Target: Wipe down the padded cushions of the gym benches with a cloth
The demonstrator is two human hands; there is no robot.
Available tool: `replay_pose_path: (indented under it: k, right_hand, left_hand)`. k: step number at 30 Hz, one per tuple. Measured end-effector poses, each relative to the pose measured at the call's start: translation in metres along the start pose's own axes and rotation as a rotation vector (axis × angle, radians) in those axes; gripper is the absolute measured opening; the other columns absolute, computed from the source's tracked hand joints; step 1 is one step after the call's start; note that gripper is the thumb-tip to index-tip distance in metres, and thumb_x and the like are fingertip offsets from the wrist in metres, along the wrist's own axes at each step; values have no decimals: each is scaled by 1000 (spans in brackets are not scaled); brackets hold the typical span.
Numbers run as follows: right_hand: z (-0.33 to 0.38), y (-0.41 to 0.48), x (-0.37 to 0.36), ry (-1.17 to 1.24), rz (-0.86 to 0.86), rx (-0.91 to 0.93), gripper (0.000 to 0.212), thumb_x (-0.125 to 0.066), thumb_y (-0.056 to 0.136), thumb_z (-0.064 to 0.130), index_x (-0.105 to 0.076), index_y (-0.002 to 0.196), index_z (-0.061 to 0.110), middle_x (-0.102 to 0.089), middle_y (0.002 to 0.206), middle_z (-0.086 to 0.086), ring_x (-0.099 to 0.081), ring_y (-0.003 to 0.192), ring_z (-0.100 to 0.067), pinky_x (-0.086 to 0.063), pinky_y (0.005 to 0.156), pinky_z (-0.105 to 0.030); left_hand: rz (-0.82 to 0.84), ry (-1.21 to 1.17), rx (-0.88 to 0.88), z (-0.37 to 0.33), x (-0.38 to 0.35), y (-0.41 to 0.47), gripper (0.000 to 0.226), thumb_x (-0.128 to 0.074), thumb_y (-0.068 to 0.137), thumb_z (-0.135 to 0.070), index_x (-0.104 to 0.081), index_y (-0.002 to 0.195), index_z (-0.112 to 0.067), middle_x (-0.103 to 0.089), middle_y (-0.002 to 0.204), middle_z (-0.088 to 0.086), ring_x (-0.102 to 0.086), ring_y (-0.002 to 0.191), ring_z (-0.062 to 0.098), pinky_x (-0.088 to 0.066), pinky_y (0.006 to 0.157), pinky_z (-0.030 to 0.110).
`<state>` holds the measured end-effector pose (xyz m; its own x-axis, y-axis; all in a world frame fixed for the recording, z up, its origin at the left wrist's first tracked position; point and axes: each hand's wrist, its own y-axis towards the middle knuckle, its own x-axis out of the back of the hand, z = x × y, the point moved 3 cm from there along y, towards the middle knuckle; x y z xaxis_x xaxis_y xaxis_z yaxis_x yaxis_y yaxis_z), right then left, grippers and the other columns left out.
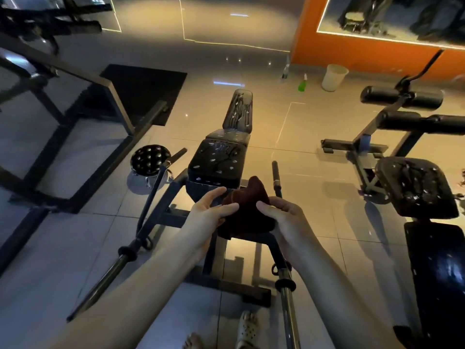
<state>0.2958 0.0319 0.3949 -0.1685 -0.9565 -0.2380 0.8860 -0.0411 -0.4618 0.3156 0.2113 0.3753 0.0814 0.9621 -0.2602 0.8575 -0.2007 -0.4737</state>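
- The tiled floor (302, 152) is glossy and dimly lit.
- A dark metal frame (110, 96) stands at the left.
- The middle bench (217, 162) lies straight ahead, and its black padded cushions carry pale specks, perhaps droplets.
- A second bench (417, 187) stands well apart on the right, its pad speckled the same way.
- The dark red-brown cloth (247, 215) hangs bunched between both hands, in front of the middle bench's near end and off the cushions.
- The left hand (208, 212) has its fingers stretched nearly straight along the cloth's left edge.
- The right hand (286, 217) grips the cloth's right side, thumb on top and fingers curled beneath.
- A white bucket (334, 77) stands by the orange wall.
- A green spray bottle (302, 84) sits just beside the bucket.
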Motion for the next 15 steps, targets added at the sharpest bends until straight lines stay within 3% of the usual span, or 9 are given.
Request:
replay_pose_path:
  k: [2, 3, 7, 10, 13, 15]
  right_hand:
    - [6, 10, 10, -98, -16, 36, 18, -73, 91, 17, -76, 106, 8, -78, 99, -7, -74, 94, -21, -57, 75, -29]
    - [10, 16, 15, -161, -34, 74, 15, -74, 90, 16, -76, 105, 12, -78, 98, -5, -73, 97, -21, -55, 77, -28]
    - [25, 37, 35, -280, -28, 206, 32, -73, 91, 7, -66, 113, 29, -73, 102, -9, -70, 102, -21, -56, 70, -19]
    - [34, 49, 44, -438, 39, 338, 34, -70, 94, 6, -71, 114, 33, -71, 110, -1, -67, 107, -13, -59, 79, -20]
    - [43, 60, 57, -517, 49, 367, 32, -75, 90, 7, -75, 113, 28, -70, 112, 11, -65, 106, -7, -56, 92, -27]
    - [47, 65, 62, -568, 111, 333, 37, -79, 86, 9, -73, 118, 26, -70, 108, 9, -65, 101, -4, -54, 89, -24]
  left_hand:
    - [-46, 38, -82, -10, -12, 3, 51, -72, 91, -12, -54, 135, -29, -72, 115, 5, -74, 93, 11, -57, 66, 18]
    - [-64, 58, -128, -14, -17, 5, 49, -70, 93, -10, -53, 135, -28, -73, 113, 6, -74, 91, 10, -57, 64, 17]
    - [-101, 240, -229, -29, -41, 18, 30, -62, 98, -10, -60, 122, -27, -69, 114, 4, -71, 101, 18, -60, 75, 27]
    - [-64, 396, -231, -33, -53, 30, 21, -65, 97, -12, -68, 116, -22, -69, 111, 3, -69, 104, 19, -57, 79, 27]
    - [6, 431, -162, -32, -60, 40, 43, -80, 84, -13, -63, 123, -22, -68, 113, 2, -72, 100, 15, -59, 77, 26]
    - [3, 545, -169, -29, -64, 46, 52, -84, 80, -11, -60, 125, -24, -67, 114, -1, -70, 102, 14, -60, 80, 28]
